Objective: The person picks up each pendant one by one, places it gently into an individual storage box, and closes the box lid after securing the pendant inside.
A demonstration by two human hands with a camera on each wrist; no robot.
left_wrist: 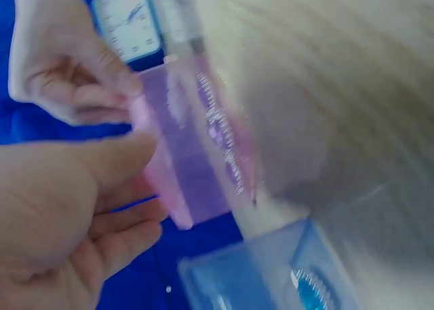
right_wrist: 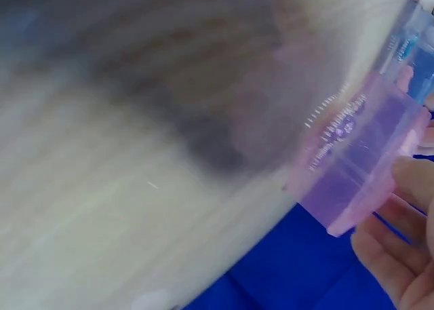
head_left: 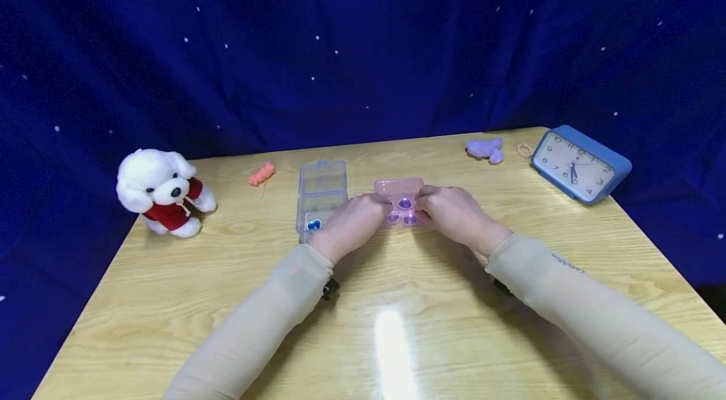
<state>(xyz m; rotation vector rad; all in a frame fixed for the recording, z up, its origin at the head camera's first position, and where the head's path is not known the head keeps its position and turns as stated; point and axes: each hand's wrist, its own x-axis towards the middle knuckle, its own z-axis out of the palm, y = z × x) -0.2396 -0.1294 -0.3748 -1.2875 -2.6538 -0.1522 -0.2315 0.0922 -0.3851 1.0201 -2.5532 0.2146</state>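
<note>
The pink box (head_left: 399, 201) sits near the worktop's (head_left: 170, 299) far edge, mid-width. The left hand (head_left: 351, 223) and right hand (head_left: 450, 211) grip its opposite ends.

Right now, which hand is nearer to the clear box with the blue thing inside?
Left. The left hand lies right beside the clear box, while also holding the pink box. The right hand holds the pink box's far side, farther from the clear box.

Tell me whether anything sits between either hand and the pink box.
Nothing visible does. The left hand and the right hand both already grip the pink box from its two sides. The clear box stands to its left, apart from it.
</note>
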